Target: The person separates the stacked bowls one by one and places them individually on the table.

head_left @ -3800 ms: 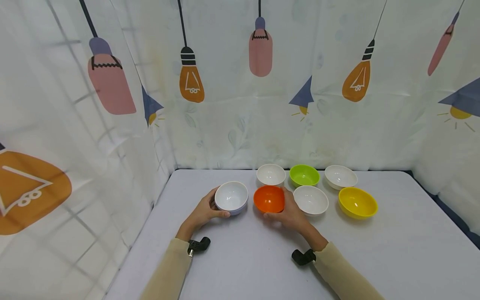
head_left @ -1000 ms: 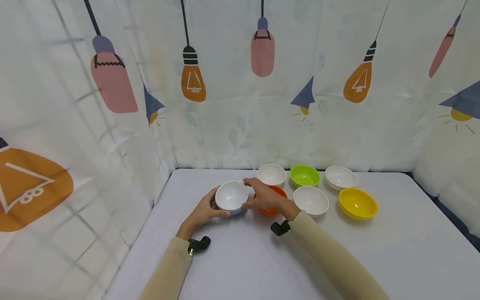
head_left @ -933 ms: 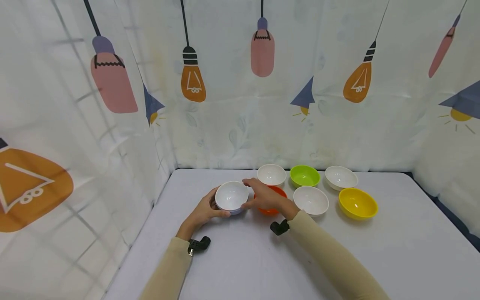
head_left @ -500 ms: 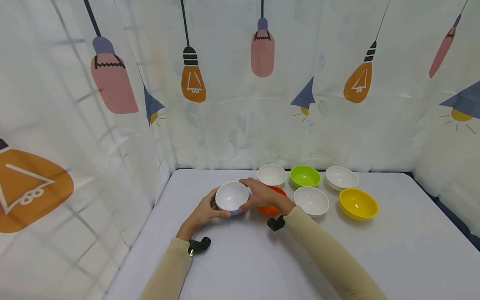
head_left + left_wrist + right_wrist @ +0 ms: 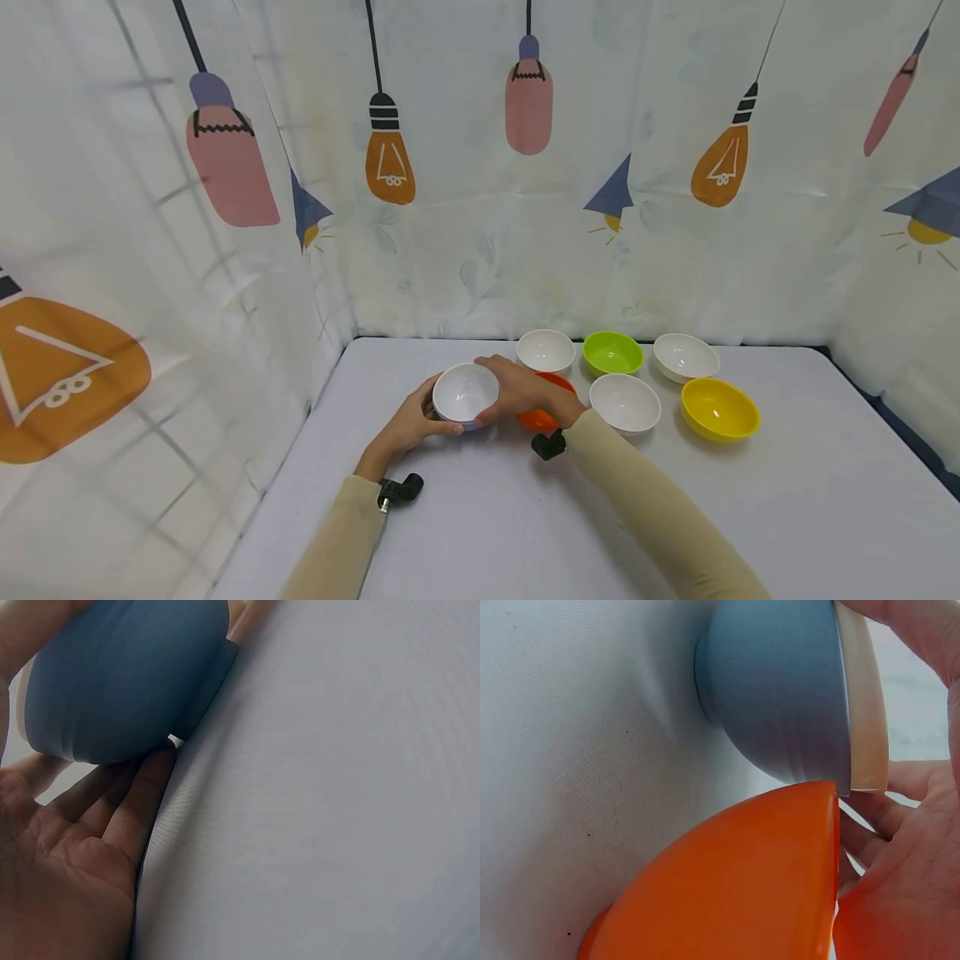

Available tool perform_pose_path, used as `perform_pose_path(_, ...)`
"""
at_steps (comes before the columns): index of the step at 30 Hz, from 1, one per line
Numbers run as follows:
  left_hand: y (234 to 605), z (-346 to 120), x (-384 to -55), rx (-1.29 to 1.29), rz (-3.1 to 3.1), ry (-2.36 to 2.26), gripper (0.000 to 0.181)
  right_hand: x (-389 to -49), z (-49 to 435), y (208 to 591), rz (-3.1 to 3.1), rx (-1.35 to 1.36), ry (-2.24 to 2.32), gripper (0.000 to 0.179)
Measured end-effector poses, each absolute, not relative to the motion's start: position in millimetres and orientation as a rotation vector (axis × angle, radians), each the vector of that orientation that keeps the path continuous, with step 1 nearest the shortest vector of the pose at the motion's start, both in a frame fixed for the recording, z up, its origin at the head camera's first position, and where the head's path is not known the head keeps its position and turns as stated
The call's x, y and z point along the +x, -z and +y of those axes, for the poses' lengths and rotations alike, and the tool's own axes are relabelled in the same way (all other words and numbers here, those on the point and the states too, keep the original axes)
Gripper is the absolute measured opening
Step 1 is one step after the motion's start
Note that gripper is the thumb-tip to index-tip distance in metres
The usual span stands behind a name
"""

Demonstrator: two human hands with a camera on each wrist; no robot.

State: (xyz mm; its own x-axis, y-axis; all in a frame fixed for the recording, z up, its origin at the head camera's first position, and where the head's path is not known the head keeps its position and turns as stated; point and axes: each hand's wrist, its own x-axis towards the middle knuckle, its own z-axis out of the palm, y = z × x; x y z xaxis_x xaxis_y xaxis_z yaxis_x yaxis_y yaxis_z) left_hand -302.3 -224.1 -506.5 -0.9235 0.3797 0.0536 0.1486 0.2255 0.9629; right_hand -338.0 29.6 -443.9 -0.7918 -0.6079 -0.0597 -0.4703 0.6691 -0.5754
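Note:
A white bowl (image 5: pixel 466 392) sits nested in a blue bowl (image 5: pixel 780 690), its pale rim standing above the blue one in the right wrist view. My left hand (image 5: pixel 407 423) holds the blue bowl from the left, thumb in front and fingers round its far side and beneath. From the right, my right hand (image 5: pixel 522 388) grips the white bowl's rim between thumb and fingers. An orange bowl (image 5: pixel 727 892) stands just right of the stack, partly hidden under my right hand in the head view. The blue bowl's foot is close over the tabletop in the left wrist view.
Right of the orange bowl stand a white bowl (image 5: pixel 625 403) and a yellow bowl (image 5: pixel 720 410). Behind them are another white bowl (image 5: pixel 545 350), a green bowl (image 5: pixel 612 353) and a further white bowl (image 5: pixel 686 357). Printed curtains enclose the white table (image 5: pixel 480 533).
My right hand has let go of the orange bowl and moved left to the nested bowls, where its grip has drawn closer round the rim. My left hand has stayed in place.

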Motion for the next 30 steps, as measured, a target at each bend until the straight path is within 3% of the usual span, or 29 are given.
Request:
perform_pose_path(20,507.1,-224.7,-303.2,0.496,2.266,-1.798,0.103,-336.5,29.4,448.2,2.700,-0.946,0.858,0.099)
perform_pose_path(30,506.2,-224.0,-302.9,0.504,2.256,-1.797,0.104,-334.7,26.7,448.0,2.725,-0.846,0.886,0.102)
